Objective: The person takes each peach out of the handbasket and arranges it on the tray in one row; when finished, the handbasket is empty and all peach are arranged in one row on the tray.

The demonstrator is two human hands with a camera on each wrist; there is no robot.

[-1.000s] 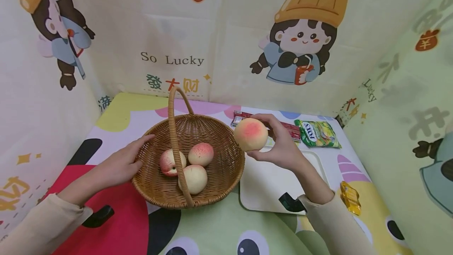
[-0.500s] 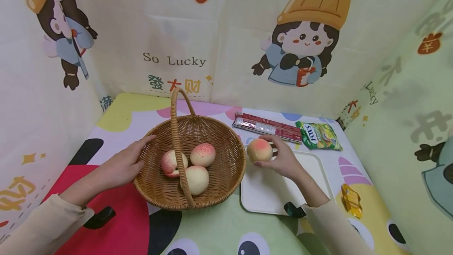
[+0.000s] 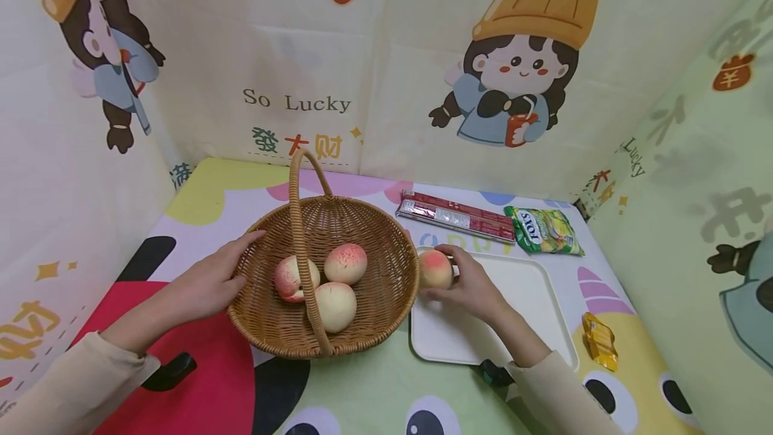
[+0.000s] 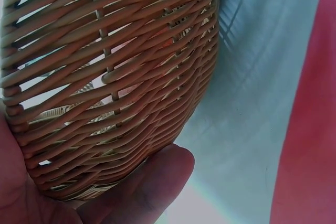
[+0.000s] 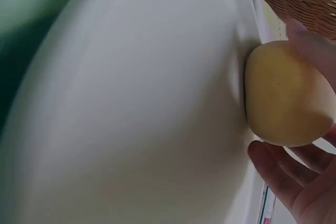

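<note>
My right hand [image 3: 468,284] holds a pink-and-yellow peach [image 3: 435,268] [image 5: 286,95] with fingers curled round it, set down on the far left corner of a white tray [image 3: 513,314] [image 5: 131,108]. A wicker basket [image 3: 368,314] [image 4: 121,72] with a tall handle stands left of the tray and holds three peaches [image 3: 331,280]. My left hand [image 3: 208,280] [image 4: 131,192] rests against the basket's left rim and wall, fingers fairly straight.
Behind the tray lie a long red snack packet [image 3: 455,215] and a green-yellow candy bag [image 3: 543,230]. A small yellow wrapped sweet [image 3: 599,339] lies right of the tray. Printed cloth walls close in the table on three sides.
My right hand has lowered the peach from mid-air beside the basket down onto the tray's far left corner. The left hand and basket have stayed put.
</note>
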